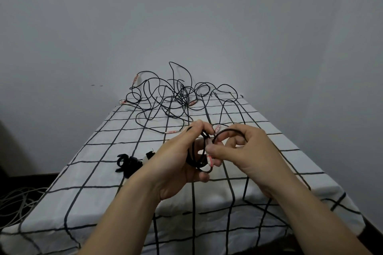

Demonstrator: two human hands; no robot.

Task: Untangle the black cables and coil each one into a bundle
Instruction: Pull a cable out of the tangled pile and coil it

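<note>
My left hand (178, 159) grips a small coil of black cable (195, 158) above the middle of the table. My right hand (242, 152) pinches the white, red-printed tag (209, 154) at the coil's end, and a loop of the cable (228, 130) arches over its fingers. A tangle of black cables (172, 97) with several white tags lies at the far end of the table. One strand with a tag (173, 131) runs from the tangle toward my hands.
The table wears a white cloth with a black grid (99, 172). A bundle of black straps with a white piece (132, 162) lies left of my left hand. Pale cables (16, 203) lie on the floor at the left. A grey wall stands behind.
</note>
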